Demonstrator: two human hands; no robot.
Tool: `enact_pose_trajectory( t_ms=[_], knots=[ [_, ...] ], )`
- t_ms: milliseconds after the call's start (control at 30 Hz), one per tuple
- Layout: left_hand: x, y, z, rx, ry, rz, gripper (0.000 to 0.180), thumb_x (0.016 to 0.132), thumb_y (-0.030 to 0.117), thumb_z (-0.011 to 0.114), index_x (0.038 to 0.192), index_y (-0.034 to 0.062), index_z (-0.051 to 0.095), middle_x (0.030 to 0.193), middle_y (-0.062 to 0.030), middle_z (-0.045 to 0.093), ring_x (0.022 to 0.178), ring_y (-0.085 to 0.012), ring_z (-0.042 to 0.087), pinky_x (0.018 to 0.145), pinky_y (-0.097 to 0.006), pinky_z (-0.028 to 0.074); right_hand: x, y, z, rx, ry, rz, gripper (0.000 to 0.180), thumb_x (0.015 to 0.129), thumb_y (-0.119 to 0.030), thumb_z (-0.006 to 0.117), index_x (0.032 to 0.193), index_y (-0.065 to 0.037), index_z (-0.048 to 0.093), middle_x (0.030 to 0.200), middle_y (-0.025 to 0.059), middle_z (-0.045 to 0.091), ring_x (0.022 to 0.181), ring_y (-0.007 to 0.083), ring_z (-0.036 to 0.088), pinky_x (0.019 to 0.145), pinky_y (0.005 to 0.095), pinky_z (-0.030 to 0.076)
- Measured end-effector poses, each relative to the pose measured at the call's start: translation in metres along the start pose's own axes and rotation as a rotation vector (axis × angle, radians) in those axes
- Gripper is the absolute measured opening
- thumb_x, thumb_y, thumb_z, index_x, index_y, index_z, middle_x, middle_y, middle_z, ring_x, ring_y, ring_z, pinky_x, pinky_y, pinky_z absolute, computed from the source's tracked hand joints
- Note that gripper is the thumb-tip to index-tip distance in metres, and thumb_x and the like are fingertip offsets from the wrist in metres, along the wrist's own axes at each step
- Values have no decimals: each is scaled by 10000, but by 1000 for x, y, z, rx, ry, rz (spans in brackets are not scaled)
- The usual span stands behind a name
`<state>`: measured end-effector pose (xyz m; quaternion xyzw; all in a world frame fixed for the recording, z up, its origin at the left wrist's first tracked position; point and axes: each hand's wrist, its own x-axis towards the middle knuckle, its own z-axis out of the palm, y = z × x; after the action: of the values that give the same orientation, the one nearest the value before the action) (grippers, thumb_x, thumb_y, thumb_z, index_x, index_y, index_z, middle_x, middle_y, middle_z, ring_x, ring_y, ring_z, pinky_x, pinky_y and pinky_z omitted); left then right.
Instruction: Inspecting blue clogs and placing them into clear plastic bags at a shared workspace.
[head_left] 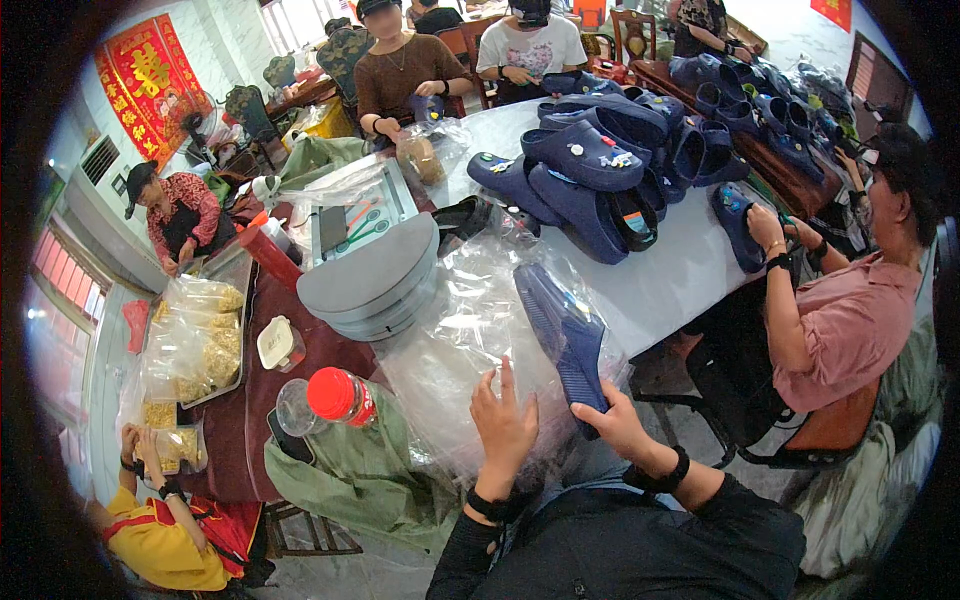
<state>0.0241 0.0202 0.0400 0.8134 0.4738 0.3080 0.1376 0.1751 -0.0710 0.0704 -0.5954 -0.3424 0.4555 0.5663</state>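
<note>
My right hand point(625, 428) grips a dark blue foam clog point(562, 335) by the near end, thumb on one face. The clog stands tilted with its ridged sole partly toward me, and some small charms show on its right side. Beneath it spreads a stack of clear plastic bags point(450, 370). My left hand point(505, 412) is over the bags, left of the clog, with fingers stretched apart and nothing in them. Whether any film touches its fingertips is hard to see. A large pile of similar clogs point(590, 165) lies beyond, on the white tabletop point(670, 300).
A red-lidded jar point(335, 393), a clear jar point(297, 408) and stacked grey curved pieces point(370, 275) stand to the left. Green cloth point(370, 475) drapes over the near edge. A person in pink point(845, 320) handles a clog at right; others work around the tables, some beside bagged yellow pieces point(205, 345).
</note>
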Motion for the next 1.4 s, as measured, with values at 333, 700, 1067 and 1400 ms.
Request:
enact_pose_trajectory(
  t_ms=[333,700,1067,1400],
  knots=[
    [42,26,3,-79,-18,264,532,885,151,538,1399,132,402,1432,-177,358,1319,-394,309,1073,-533,216,-10,7,-12,-275,-129,-111,493,842,-196,691,1247,16,508,1111,67,596,975,129,545,845,276,450],
    [21,35,1,-199,-192,527,396,880,101,501,1265,159,575,1440,-166,371,1372,-381,244,1116,-542,67,14,31,-21,167,-54,-27,443,842,-234,684,1184,8,540,994,15,587,900,98,513,825,253,426],
    [-8,-16,43,-1183,-95,-586,751,879,-57,502,1490,108,96,1142,-177,563,1031,-219,572,853,-345,491,20,39,5,427,20,30,440,878,-204,649,1251,-20,505,998,-11,569,876,82,512,762,227,438],
    [-1,-27,31,-1146,-162,-649,425,921,0,445,1342,55,465,746,-19,518,458,-21,374,390,-190,305,34,42,3,206,-33,-53,485,867,-238,664,1268,-25,493,984,-12,552,874,70,494,766,228,428]
  ],
)
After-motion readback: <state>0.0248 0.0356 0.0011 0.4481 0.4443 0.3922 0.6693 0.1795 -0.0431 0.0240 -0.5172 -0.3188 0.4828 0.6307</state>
